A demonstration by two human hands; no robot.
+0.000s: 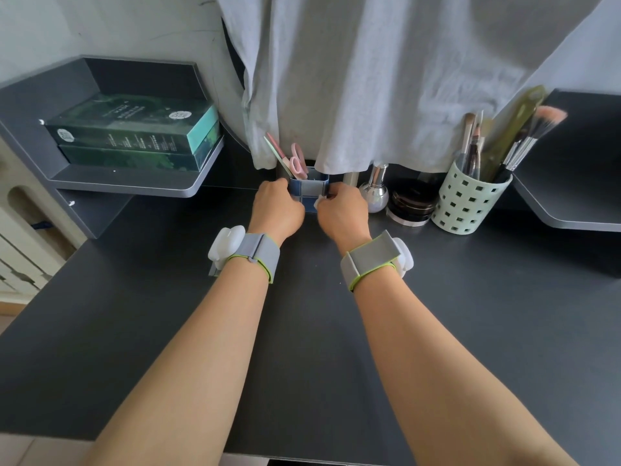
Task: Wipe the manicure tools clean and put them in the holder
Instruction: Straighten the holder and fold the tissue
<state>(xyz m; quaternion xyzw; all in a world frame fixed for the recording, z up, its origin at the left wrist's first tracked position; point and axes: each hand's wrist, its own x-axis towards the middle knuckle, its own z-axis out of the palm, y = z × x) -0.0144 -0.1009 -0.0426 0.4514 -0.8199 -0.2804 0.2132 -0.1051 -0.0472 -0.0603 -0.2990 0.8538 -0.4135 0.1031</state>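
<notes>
Holder (309, 188) between both hands, left hand (276, 205), right hand (341, 210)

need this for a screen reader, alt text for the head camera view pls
Both hands, left hand and right hand, grip the sides of a small blue holder at the back of a dark desk, with pink scissors and a nail file standing in it. A green brush cup stands to the right.

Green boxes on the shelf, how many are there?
2: the upper green box lies on the lower green box, stacked on the grey shelf at left. None seem hidden.
</notes>
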